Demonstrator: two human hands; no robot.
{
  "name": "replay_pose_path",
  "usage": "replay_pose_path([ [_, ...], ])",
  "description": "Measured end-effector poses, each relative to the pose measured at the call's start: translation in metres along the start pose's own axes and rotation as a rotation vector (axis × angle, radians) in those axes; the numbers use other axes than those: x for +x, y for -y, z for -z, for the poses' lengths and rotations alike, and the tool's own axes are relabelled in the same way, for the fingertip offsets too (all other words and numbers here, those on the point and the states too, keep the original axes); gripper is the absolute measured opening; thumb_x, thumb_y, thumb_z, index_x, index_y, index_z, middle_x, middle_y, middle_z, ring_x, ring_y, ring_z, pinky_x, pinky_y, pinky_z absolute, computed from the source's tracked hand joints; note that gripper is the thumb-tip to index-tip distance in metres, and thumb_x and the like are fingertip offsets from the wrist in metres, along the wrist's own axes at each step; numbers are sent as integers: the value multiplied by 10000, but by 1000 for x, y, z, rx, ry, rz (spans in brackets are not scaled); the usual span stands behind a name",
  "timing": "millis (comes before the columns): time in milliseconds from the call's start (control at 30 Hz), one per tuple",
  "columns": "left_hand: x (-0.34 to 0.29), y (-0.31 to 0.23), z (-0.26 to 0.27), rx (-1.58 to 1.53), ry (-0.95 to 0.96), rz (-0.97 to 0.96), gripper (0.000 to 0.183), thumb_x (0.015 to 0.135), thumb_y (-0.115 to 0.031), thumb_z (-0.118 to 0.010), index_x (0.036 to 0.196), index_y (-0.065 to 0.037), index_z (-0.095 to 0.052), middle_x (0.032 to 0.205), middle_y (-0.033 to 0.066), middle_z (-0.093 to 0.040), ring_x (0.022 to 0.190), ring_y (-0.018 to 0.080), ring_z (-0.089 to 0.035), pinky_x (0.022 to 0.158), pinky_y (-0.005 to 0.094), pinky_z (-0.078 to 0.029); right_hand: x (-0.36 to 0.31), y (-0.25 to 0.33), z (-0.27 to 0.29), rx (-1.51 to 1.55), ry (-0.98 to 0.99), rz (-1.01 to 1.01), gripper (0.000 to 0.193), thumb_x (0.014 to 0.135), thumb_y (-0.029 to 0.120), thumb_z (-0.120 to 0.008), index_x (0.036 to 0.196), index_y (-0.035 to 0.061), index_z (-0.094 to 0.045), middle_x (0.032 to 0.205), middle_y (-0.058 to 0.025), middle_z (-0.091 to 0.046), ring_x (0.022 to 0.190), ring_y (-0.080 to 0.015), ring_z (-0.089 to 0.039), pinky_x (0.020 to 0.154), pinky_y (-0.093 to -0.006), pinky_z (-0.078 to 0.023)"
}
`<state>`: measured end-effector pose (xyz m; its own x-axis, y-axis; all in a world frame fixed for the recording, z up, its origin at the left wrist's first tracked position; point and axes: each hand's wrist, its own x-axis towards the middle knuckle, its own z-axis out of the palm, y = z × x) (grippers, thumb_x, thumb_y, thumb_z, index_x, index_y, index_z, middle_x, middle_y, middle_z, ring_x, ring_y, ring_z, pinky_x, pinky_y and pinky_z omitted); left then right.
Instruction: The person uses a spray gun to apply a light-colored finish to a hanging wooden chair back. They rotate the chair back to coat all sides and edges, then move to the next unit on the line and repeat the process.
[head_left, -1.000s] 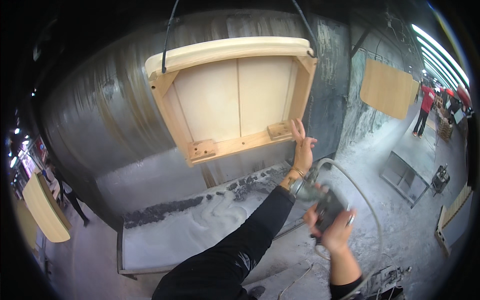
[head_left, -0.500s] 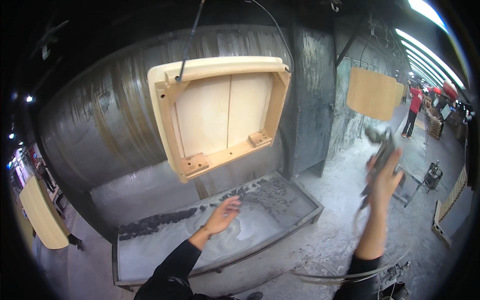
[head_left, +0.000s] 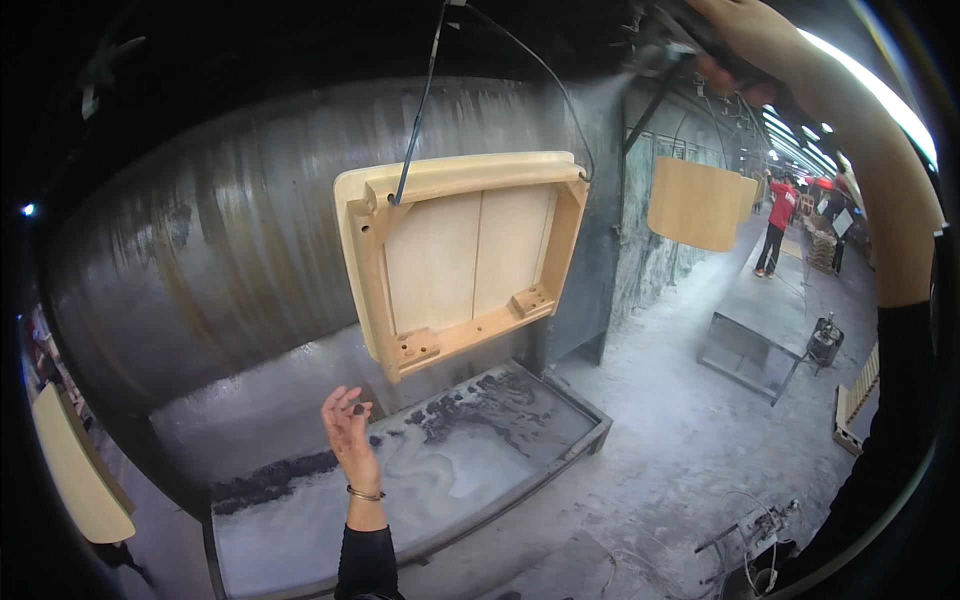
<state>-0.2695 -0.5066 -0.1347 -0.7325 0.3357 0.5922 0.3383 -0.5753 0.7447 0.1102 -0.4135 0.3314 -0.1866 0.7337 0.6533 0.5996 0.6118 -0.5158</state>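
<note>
One pale wooden seat frame [head_left: 460, 255] hangs from wires in front of a big curved metal wall [head_left: 200, 250], turned so its underside faces out, with two small corner blocks visible along the lower rail. The left hand [head_left: 346, 420] is up in the air just below the frame's bottom left corner, not touching it, fingers loosely spread and holding nothing; there's one thin bracelet [head_left: 365, 493] on that wrist. The right hand [head_left: 735, 45] is raised way up at the top right, wrapped around a dark spray gun [head_left: 665, 45], and a faint mist trails off to the left of it, above the frame. Can't really make out the individual fingers there, it's blurry and right against the bright lights. Under the frame sits one shallow metal tray [head_left: 580, 445] caked in grey dust with dark clumps. A second wooden panel [head_left: 695, 205] hangs further right, and a third pale piece [head_left: 75, 470] shows at the far left edge. One person in a red shirt [head_left: 775, 225] stands way back down the aisle.
</note>
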Motion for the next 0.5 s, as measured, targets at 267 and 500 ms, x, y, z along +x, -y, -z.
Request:
replay_pose_path([
  [267,37,10,41,44,-87,25,460,1033,-307,-554,1417,-59,-501,1320,101,-605,1139,198,-584,1000,339,-457,-61,-116,-46,309,-286,-42,723,986,764,-430,886,86,-663,601,1,-536,423,-60,-423,375,-235,-274],
  [500,41,-46,30,46,-81,-261,258,1026,-199,-557,1230,-43,-549,1169,85,-612,1067,182,-584,1000,342,-461,-204,-176,-150,986,-245,-34,867,921,883,-284,959,57,-545,591,-19,-474,388,-106,-356,353,-254,-240],
])
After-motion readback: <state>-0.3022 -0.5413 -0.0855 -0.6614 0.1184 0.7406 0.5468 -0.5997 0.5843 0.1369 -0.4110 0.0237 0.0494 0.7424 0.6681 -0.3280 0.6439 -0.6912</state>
